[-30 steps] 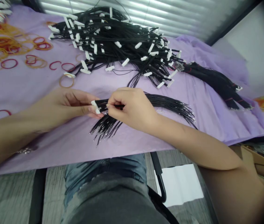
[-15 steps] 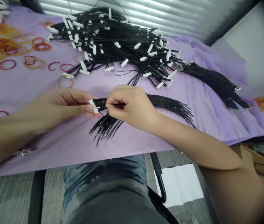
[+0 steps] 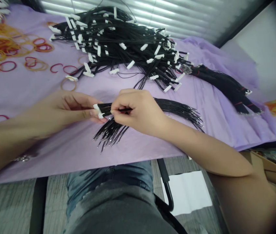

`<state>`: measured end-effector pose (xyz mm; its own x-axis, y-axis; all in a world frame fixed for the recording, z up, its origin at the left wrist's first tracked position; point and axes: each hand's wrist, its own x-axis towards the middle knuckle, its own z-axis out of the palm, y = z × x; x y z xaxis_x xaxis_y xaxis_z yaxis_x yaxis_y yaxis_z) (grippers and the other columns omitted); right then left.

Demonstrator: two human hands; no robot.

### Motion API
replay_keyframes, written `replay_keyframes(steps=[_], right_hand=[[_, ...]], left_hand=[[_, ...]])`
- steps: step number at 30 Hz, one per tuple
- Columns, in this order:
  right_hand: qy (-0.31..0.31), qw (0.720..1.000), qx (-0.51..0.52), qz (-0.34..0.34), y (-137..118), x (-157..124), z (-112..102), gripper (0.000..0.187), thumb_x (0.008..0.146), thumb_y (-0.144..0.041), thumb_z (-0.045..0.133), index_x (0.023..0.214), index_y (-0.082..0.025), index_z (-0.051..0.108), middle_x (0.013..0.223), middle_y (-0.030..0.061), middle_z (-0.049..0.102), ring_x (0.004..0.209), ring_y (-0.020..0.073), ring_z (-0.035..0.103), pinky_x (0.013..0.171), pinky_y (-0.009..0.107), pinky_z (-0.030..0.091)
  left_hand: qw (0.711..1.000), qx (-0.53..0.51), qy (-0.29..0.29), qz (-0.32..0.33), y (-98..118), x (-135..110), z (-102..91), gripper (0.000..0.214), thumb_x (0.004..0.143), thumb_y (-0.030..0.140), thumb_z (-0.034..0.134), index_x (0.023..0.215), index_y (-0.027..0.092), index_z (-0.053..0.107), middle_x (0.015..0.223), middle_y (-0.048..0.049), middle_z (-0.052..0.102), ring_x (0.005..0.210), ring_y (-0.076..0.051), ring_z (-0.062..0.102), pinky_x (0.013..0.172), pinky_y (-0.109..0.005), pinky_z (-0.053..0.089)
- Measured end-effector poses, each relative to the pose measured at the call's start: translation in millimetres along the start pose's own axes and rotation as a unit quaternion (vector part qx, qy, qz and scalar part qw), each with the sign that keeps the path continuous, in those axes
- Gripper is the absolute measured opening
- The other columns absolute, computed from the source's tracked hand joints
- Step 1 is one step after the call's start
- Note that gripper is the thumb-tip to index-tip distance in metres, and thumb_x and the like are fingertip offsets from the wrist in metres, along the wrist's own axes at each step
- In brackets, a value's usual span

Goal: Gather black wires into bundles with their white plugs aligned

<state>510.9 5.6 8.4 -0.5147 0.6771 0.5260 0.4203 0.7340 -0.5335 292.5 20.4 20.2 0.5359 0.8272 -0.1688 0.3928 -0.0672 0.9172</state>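
My left hand (image 3: 62, 110) pinches a small white connector (image 3: 98, 110) between thumb and fingers, with short black wires running out of it to the right. My right hand (image 3: 138, 112) is closed in a pinch on a thin black wire (image 3: 123, 110) right at the connector. Below both hands a loose bundle of black wires (image 3: 177, 110) with metal tips lies on the purple cloth (image 3: 43, 139), fanning out at its left end (image 3: 108, 133).
A large heap of black wire harnesses with white connectors (image 3: 118, 42) lies at the back. A tied black bundle (image 3: 225, 84) rests at the right. Several red and yellow rubber bands (image 3: 8, 48) are scattered at the left. White paper (image 3: 189, 191) lies on the floor.
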Motion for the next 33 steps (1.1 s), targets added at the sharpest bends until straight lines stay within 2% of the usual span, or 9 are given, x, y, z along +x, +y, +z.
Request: replay_keyframes(steps=[4,14,21,29,33], right_hand=[[0.009,1.0,0.002,0.011,-1.2,-0.3,1.3,0.013,0.08,-0.006,0.059,0.068,-0.008,0.065,0.064,-0.0022,0.053,0.061,0.0041,0.046,0.06,0.019,0.032],[-0.04,0.993,-0.068,0.083,-7.3,-0.8,2.8,0.012,0.08,-0.009,0.055,0.069,-0.013,0.057,0.07,-0.002,0.053,0.068,0.0078,0.048,0.065,0.022,0.033],[-0.018,0.999,-0.033,0.01,-2.0,-2.2,1.2,0.011,0.08,-0.008,0.053,0.071,-0.011,0.058,0.07,-0.0019,0.052,0.068,0.0068,0.046,0.066,0.021,0.034],[-0.045,0.994,-0.079,-0.056,-2.1,-2.6,-2.4,0.017,0.089,-0.008,0.05,0.075,-0.012,0.06,0.075,-0.0006,0.051,0.071,0.0083,0.046,0.065,0.022,0.034],[-0.059,0.993,-0.103,-0.007,-3.5,-2.1,-1.4,0.015,0.09,-0.01,0.053,0.079,-0.012,0.063,0.078,-0.0004,0.055,0.072,0.0086,0.049,0.067,0.022,0.036]], left_hand=[[1.0,0.005,0.009,0.0,-1.0,0.8,-0.1,0.019,0.082,0.034,0.066,0.084,0.017,0.074,0.081,-0.0017,0.074,0.079,-0.018,0.068,0.077,-0.026,0.048],[1.0,-0.008,-0.005,0.011,-7.7,3.5,-2.3,0.017,0.08,0.033,0.068,0.083,0.019,0.076,0.084,-0.002,0.076,0.081,-0.019,0.069,0.078,-0.027,0.051],[1.0,-0.015,-0.005,0.008,-10.8,4.9,-2.4,0.018,0.08,0.034,0.069,0.084,0.019,0.077,0.084,-0.002,0.076,0.082,-0.019,0.07,0.079,-0.026,0.051],[1.0,-0.006,-0.004,0.014,-7.6,2.3,-2.6,0.018,0.08,0.033,0.067,0.084,0.019,0.077,0.08,-0.0004,0.074,0.078,-0.017,0.068,0.078,-0.026,0.049],[1.0,-0.008,0.01,0.011,-6.2,1.6,-1.0,0.019,0.081,0.034,0.068,0.087,0.019,0.077,0.082,-0.0005,0.074,0.079,-0.018,0.067,0.077,-0.027,0.049]])
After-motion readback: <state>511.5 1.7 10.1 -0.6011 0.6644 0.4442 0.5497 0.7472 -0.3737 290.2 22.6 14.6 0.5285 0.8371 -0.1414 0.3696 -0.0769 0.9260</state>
